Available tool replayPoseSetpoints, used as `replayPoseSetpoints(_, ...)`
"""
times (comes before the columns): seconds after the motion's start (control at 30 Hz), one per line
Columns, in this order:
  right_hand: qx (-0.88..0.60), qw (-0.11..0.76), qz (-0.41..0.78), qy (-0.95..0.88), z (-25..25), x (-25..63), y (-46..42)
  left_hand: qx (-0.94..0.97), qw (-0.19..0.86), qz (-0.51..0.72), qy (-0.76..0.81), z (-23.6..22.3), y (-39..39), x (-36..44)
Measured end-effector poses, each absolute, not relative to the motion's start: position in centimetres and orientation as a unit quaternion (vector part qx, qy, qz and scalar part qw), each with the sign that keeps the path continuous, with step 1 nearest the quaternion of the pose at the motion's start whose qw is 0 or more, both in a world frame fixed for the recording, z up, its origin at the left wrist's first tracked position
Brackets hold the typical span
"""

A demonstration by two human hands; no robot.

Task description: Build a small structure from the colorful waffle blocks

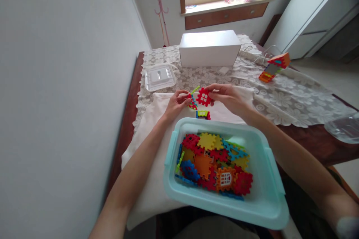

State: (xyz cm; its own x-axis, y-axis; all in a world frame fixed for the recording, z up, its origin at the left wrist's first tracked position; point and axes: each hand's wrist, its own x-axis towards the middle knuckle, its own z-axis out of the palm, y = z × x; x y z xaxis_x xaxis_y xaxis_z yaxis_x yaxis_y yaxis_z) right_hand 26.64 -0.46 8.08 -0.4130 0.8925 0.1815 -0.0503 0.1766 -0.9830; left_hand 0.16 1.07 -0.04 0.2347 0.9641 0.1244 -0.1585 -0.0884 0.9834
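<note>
The right edge is cutting off the clear plastic item [343, 129]. The right hand [228, 97] is partly covering the red window tile [203, 97]. Upper tiles are hiding lower tiles in the bin [263, 201].

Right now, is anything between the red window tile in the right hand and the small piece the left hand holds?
Nothing visible. The right hand holds the red window tile right beside the small piece in the left hand; whether they touch is unclear.
</note>
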Motion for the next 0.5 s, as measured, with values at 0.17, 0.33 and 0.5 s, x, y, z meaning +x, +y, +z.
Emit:
replayPoseSetpoints(0.17, -0.405, 0.487, 0.51, -0.581, 2.6, 25.1, 0.0, 0.551, 0.55, 0.49, 0.391, -0.1, 1.1, 0.0)
replayPoseSetpoints(0.33, -0.4, 0.494, 0.508, -0.58, 1.4, 24.6, -0.6, 0.553, 0.547, 0.484, 0.399, -0.2, 1.1, -0.1)
replayPoseSetpoints(0.5, -0.411, 0.491, 0.515, -0.57, 0.9, 24.6, -0.3, 0.562, 0.543, 0.483, 0.396, -0.4, 1.2, 0.0)
